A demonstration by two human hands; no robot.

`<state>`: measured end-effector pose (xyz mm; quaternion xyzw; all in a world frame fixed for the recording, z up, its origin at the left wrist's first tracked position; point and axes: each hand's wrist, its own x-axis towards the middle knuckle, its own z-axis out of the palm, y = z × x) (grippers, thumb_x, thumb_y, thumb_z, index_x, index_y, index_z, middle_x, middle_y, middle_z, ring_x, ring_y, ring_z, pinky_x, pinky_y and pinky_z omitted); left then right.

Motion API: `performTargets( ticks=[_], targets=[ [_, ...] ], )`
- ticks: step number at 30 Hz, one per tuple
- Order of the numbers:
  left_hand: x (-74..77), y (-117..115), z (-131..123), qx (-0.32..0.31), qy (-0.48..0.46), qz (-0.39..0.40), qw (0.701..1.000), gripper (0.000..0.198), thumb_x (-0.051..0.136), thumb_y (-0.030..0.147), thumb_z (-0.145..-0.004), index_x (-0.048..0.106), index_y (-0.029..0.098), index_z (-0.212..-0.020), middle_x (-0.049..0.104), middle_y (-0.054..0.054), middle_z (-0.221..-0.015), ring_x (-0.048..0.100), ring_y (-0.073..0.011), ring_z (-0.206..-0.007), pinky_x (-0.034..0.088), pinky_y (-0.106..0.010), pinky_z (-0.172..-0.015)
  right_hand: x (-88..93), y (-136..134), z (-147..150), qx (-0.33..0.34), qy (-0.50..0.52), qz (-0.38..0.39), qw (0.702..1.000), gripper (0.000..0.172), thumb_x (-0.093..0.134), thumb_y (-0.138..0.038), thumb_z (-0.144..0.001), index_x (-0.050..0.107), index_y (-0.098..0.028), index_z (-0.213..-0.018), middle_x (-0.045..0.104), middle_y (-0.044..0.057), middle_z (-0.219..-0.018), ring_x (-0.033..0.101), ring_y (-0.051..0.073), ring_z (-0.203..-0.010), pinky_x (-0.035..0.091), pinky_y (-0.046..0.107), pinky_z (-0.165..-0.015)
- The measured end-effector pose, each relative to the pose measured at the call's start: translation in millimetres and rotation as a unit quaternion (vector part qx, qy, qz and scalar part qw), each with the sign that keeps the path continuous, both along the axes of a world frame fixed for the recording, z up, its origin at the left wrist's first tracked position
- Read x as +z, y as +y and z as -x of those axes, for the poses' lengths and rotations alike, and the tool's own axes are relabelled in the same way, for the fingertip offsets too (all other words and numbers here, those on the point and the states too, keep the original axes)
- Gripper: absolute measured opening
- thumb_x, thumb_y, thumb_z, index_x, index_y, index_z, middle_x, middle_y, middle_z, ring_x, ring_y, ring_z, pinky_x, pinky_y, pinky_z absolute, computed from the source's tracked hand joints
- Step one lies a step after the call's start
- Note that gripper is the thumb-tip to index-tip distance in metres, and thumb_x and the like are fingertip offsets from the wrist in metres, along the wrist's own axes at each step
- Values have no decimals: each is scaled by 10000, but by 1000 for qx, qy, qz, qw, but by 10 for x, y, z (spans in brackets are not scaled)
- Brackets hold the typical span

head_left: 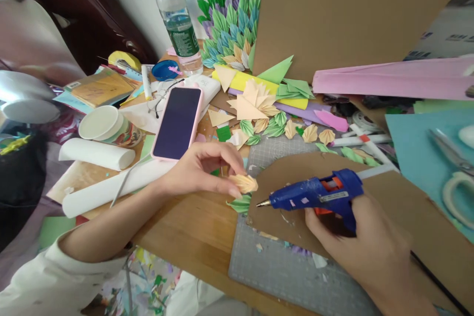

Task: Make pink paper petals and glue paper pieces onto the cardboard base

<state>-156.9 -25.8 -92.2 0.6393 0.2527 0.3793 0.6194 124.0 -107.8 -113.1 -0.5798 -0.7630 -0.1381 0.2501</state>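
The left hand (200,170) pinches a pleated peach paper leaf (246,183), probably to spare its folds; the right hand (370,242) grips a glue gun (314,192), nozzle (265,202) near the leaf.

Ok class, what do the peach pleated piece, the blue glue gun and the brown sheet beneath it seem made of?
Peach pleated piece: probably matte paper, given its fine creases.
Blue glue gun: likely moulded plastic with a slight sheen on its body; the nozzle looks like metal, from its brassy shine.
Brown sheet: apparently dull cardboard, judging by its plain brown face.
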Motion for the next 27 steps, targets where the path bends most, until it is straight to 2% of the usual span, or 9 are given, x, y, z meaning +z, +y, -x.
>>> performTargets(
  ticks=[4, 7, 11, 15, 27],
  targets=[
    [96, -110, 26, -91, 122, -103, 983, 205, 816, 173, -726, 759, 167, -923, 715, -103, -843, 675, -189, -799, 550, -284, -738, 3, 24, -16, -6, -16, -2, 1000, 236, 652, -376, -831, 491, -212, -778, 546, -21, -607, 576, 140, -523, 346, 260, -439],
    [93, -215, 27, -128, 150, -171, 965, 178, 754, 163, -795, 747, 171, -973, 724, -125, -864, 679, -199, -821, 551, -271, -728, 2, 29, -16, -6, -13, 2, 1000, 238, 653, -373, -830, 479, -215, -789, 533, -29, -603, 572, 137, -525, 341, 257, -439],
    [16, -273, 20, -114, 153, -242, 951, 182, 733, 154, -817, 717, 144, -998, 723, -140, -872, 675, -202, -815, 546, -271, -738, 0, 31, -3, -13, -8, 12, 1000, 253, 633, -390, -833, 461, -216, -768, 514, -36, -594, 564, 125, -519, 321, 251, -426],
    [-43, -253, 16, -111, 161, -272, 942, 176, 724, 153, -827, 705, 130, -1000, 719, -142, -885, 675, -206, -854, 548, -284, -784, -1, 24, -6, -10, -16, 2, 1000, 262, 637, -391, -823, 458, -211, -760, 512, -41, -593, 560, 113, -519, 323, 240, -430],
    [10, -224, -11, -135, 190, -315, 920, 178, 644, 150, -894, 696, 144, -1063, 707, -125, -888, 658, -192, -836, 532, -276, -751, -7, 41, -2, -14, -18, 11, 1000, 267, 632, -390, -821, 454, -208, -744, 511, -46, -592, 542, 98, -516, 306, 225, -432]
  ],
)
